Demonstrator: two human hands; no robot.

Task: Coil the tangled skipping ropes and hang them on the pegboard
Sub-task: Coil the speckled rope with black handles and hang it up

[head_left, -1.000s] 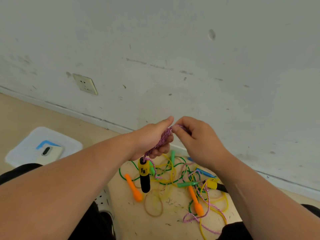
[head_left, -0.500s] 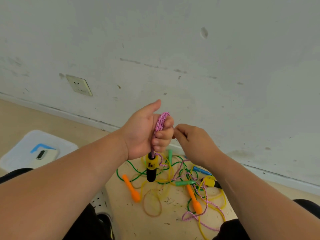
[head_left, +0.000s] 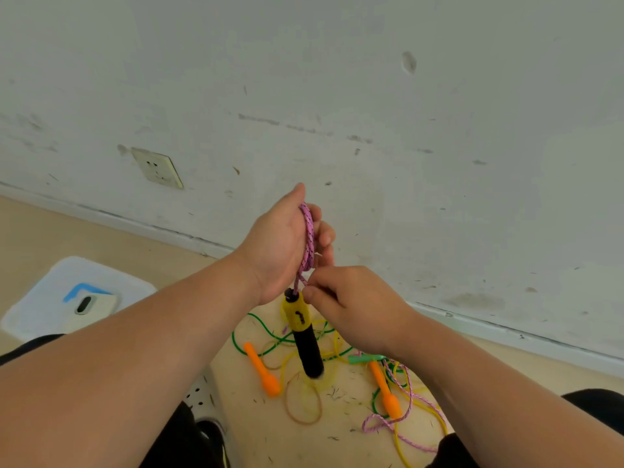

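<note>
- Well, we're looking down at both hands, raised in front of a scuffed white wall (head_left: 439,130), above a pile of ropes on the floor (head_left: 101,238).
- Left hand (head_left: 280,244) is clenched round a small coil of pink rope (head_left: 309,231), fingers curled over the loops and thumb pointing up.
- Right hand (head_left: 354,305) sits just below and to the right, touching the left; its fingertips pinch the pink strand where it leaves the coil.
- From that strand hangs a yellow and black handle (head_left: 302,332), black end down, tilted slightly, in front of the tangle.
- Down on the floor we see the rest of the tangle: a green rope (head_left: 234,342), a yellow rope (head_left: 398,447), and a loose run of pink rope trailing near right.
- Two orange handles lie in it, one to the left (head_left: 261,369), one to the right (head_left: 385,390), with a green handle (head_left: 363,359) just beyond the right one.
- Far left, a phone (head_left: 87,304) rests on a white lid (head_left: 50,298).
- On the wall, left of the hands, there's a socket (head_left: 157,167).
</note>
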